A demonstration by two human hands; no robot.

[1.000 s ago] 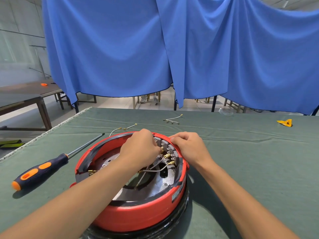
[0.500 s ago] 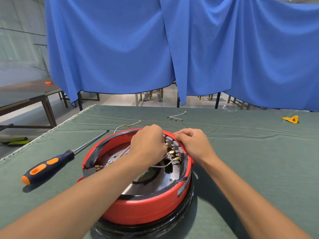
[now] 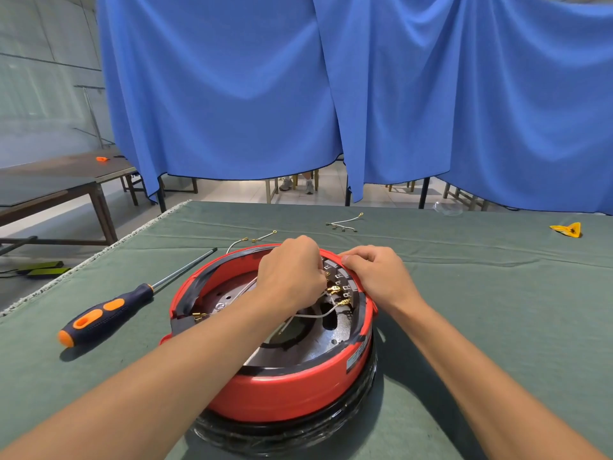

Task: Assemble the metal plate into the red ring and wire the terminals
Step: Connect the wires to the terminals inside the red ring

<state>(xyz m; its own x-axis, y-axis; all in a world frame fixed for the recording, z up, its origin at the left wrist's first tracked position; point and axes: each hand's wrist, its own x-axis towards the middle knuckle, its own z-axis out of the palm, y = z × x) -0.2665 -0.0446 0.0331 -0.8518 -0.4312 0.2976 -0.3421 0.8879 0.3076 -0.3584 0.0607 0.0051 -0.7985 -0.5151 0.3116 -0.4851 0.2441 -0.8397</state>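
- Red ring [image 3: 282, 391]: one pale rectangular label [image 3: 357, 356] on the outer wall at the near right. Print lines are there, but too small and blurred to read.
- Screwdriver [image 3: 106, 310] on the counter: no lettering can be made out on its dark and orange handle.
- No other text, brand, number or sign is legible anywhere in view.
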